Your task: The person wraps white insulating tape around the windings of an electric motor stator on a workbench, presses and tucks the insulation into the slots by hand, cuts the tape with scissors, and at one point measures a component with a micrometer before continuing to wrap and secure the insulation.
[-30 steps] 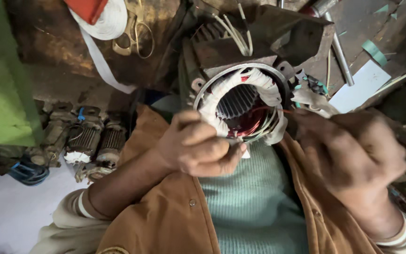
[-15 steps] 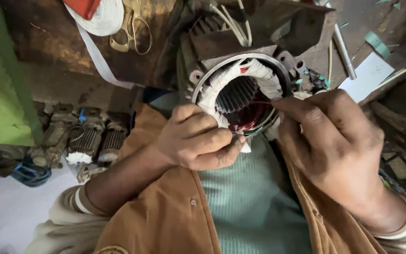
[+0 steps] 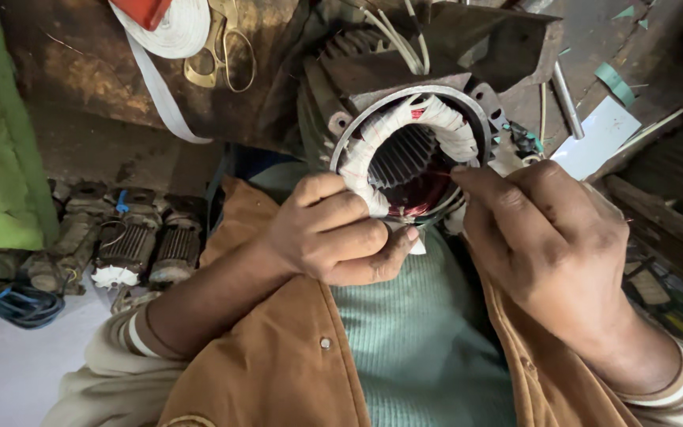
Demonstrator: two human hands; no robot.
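An electric motor stator [image 3: 413, 150] in a dark metal housing rests against my chest, its open end facing me. White-wrapped windings ring the bore, and reddish copper wire shows at the bottom. My left hand [image 3: 333, 233] is curled at the lower left rim, its fingers closed against the white wrapping, with a small white piece under the thumb. My right hand [image 3: 543, 233] reaches in from the right, fingertips pinched at the right inner edge of the windings on a thin reddish thread or wire.
A roll of white tape [image 3: 164, 32] and brass-coloured scissors [image 3: 219, 51] lie on the rusty bench top. Several old motor armatures [image 3: 132, 245] sit on the floor at left beside a green surface [image 3: 1, 142]. A white sheet [image 3: 598, 134] and a metal rod [image 3: 567, 99] lie at right.
My right hand moved up and left from the lower right to the stator's right rim and pinched there. The left hand kept its place at the lower rim.
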